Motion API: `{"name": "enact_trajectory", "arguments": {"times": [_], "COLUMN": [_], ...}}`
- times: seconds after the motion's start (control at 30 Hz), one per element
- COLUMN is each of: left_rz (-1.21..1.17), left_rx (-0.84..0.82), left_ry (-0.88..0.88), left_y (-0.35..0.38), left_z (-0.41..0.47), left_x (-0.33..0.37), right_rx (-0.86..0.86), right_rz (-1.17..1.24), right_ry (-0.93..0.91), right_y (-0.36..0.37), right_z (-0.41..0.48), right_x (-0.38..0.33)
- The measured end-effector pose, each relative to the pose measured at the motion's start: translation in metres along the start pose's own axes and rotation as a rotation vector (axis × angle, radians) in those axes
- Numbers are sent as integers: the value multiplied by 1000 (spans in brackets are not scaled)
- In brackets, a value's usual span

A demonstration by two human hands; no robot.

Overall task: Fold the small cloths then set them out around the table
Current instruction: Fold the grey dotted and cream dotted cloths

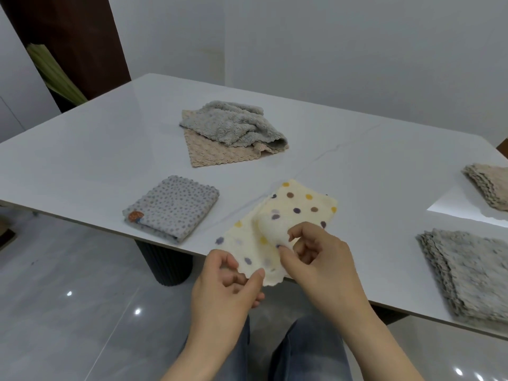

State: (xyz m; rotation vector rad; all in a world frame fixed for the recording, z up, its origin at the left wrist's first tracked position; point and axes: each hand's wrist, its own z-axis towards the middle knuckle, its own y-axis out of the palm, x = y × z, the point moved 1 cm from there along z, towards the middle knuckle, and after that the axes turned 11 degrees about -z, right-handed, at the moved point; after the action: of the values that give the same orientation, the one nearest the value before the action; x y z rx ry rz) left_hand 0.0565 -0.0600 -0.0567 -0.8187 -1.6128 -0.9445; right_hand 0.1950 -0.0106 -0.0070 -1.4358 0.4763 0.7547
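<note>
Table (pixel 82 149): pale glossy top w/ faint veining, on a dark ribbed pedestal (pixel 170 265) under the near edge.

Unfolded heap, mid-table twd far edge: fluffy grey cloth (pixel 233 125) crumpled on top of a beige cloth (pixel 211 154); the beige lies flat, one corner pointing twd near edge.

Folded grey cloth (pixel 472 273): near edge, far right, flat, layered edges facing left. Partly cut off by frame.

Folded grey dotted cloth (pixel 173 207): near edge, left of the hands, flat rectangle, small orange tag at its left corner. Well apart from the heap.

Cream polka-dot cloth (pixel 299 204): at near edge, centre. Far part rests on the table top, near part overhangs the edge and is held up. Not yet folded square; one flap is turned over on itself.

Folded beige cloth (pixel 489 185): right edge, partly out of frame.

Left hand (pixel 228 284): thumb + fingers pinch the cream cloth's near scalloped edge, off the table.

Right hand (pixel 319 259): thumb + forefinger pinch the turned-over flap, other fingers curled, just above the near edge.
</note>
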Motion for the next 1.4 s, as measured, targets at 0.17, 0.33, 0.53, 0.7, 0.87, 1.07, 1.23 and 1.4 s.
{"name": "enact_trajectory", "arguments": {"times": [0.17, 0.33, 0.53, 0.7, 0.87, 1.07, 1.23, 1.4], "left_rz": [-88, -287, -310, -308, -292, -211, -110, -13], "left_rx": [-29, 40, 131, 188, 203, 182, 179, 132], "left_ry": [-32, -118, -102, -84, -59, -28, 37, 94], "left_y": [-21, -33, -38, -41, -39, -37, -35, -32], "left_z": [-2, 6, 13, 18, 22, 27, 29, 28], "left_x": [-12, -12, -10, -3, 3, 6, 8, 17], "right_rx": [-307, -205, -377, -513, -548, -558, -555, -532], "right_rz": [121, -28, -355, -462, -500, -336, -217, -287], "right_ry": [-64, -111, -423, -533, -512, -452, -406, -428], "right_y": [-1, -4, 15, 29, 36, 27, 23, 35], "right_z": [1, 18, 46, 61, 67, 75, 81, 79], "right_x": [-2, 1, -13, -23, -30, -32, -36, -36]}}
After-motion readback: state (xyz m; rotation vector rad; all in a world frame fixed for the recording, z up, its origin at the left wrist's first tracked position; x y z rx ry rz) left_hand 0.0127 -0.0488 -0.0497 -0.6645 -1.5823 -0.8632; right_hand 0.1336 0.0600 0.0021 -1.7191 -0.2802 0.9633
